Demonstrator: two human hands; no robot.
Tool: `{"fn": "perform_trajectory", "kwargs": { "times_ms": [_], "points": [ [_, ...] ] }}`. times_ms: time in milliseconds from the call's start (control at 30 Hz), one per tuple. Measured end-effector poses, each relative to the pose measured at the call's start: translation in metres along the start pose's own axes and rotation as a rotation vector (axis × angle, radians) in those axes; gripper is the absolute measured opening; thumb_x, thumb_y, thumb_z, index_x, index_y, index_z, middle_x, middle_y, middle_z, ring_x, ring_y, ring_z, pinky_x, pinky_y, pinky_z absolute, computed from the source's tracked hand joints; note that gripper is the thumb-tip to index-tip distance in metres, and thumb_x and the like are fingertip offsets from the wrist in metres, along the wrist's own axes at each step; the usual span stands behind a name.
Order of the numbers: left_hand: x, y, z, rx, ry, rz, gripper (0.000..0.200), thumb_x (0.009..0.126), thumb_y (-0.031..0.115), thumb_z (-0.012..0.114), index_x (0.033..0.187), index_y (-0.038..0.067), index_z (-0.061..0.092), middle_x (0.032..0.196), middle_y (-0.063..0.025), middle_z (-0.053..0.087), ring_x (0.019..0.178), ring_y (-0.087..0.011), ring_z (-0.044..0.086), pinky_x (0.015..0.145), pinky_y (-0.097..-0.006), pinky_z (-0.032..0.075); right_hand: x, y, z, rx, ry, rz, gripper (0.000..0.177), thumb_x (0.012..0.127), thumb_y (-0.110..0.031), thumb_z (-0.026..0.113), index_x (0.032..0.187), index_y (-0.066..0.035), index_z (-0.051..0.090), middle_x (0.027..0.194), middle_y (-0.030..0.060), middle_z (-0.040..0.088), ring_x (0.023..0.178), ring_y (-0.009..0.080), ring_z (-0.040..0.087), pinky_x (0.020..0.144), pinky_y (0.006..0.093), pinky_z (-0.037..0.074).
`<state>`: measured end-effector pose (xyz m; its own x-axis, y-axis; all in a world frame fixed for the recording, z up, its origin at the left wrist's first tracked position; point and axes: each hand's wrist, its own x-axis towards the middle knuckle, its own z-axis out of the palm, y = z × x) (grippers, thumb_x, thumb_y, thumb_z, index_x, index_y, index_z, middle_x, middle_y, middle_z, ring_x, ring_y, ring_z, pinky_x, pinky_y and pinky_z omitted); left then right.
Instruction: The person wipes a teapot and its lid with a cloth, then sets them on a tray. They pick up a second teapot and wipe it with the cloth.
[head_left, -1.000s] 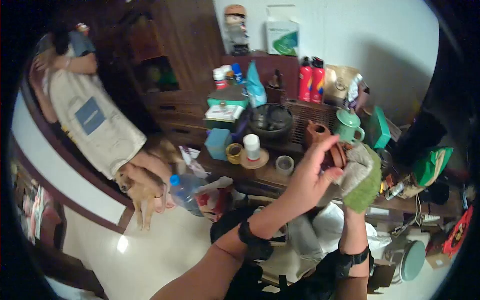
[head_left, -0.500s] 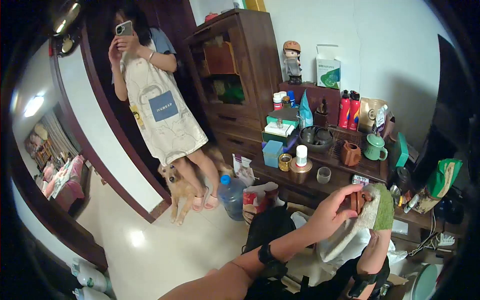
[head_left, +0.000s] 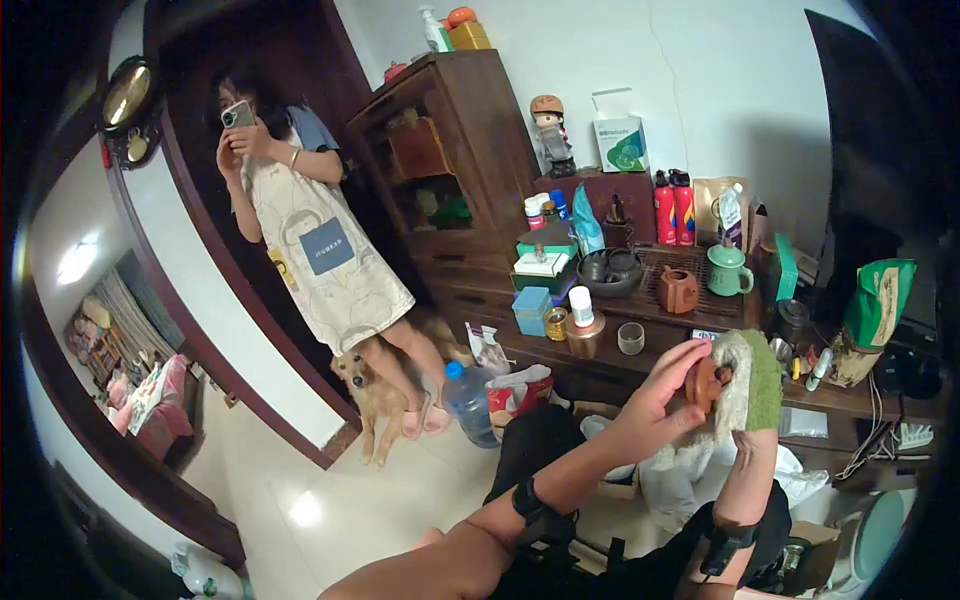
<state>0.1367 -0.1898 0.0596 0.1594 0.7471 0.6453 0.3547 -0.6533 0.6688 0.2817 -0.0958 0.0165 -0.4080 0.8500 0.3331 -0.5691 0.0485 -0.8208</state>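
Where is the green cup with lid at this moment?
In the head view, the green cup stands right of centre, between the brown teapot and the upright green box.

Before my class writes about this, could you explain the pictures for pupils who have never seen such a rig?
There is no robot here: these are a person's bare hands, seen by one camera worn on the head, looking forward and down. The left hand holds a small reddish-brown clay piece in its fingers. A white-and-green cloth lies against it and hides the right hand. On the wooden cabinet are a clay teapot, a green lidded mug and a small glass. Farther off, another person holds up a phone beside a dog.
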Motion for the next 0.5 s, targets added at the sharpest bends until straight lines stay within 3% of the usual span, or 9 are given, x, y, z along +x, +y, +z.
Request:
{"fn": "perform_trajectory", "kwargs": {
  "times_ms": [267,400,500],
  "points": [
    [0.012,-0.015,0.013,0.084,0.111,-0.052,0.046,0.093,0.031,0.042,0.126,0.0,0.035,0.12,-0.0129,0.039,0.114,-0.0223,0.039,0.1,-0.0326,0.027,0.004,0.01,-0.011,-0.087,-0.144,-0.225,0.047,0.08,-0.009,0.061,0.123,-0.003,0.044,0.116,0.0068,0.051,0.102,0.0154,0.051,0.088,0.0288,0.043],
    [0.014,-0.026,0.015,-0.003,0.207,-0.104,0.036,0.093,0.025,0.037,0.12,0.001,0.04,0.116,-0.0125,0.042,0.11,-0.0215,0.042,0.099,-0.0322,0.028,0.011,0.025,-0.015,-0.05,-0.058,-0.145,0.04,0.084,-0.013,0.056,0.121,-0.002,0.046,0.113,0.0074,0.053,0.099,0.0169,0.052,0.086,0.0302,0.044],
    [0.017,-0.046,0.01,0.069,0.191,-0.093,0.037,0.093,0.028,0.035,0.119,0.001,0.04,0.112,-0.0114,0.046,0.106,-0.0199,0.045,0.095,-0.0313,0.032,0.022,0.029,-0.022,-0.227,-0.11,-0.181,0.04,0.084,-0.011,0.055,0.122,-0.003,0.045,0.114,0.0066,0.052,0.101,0.0151,0.051,0.087,0.0282,0.043]
  ]
}}
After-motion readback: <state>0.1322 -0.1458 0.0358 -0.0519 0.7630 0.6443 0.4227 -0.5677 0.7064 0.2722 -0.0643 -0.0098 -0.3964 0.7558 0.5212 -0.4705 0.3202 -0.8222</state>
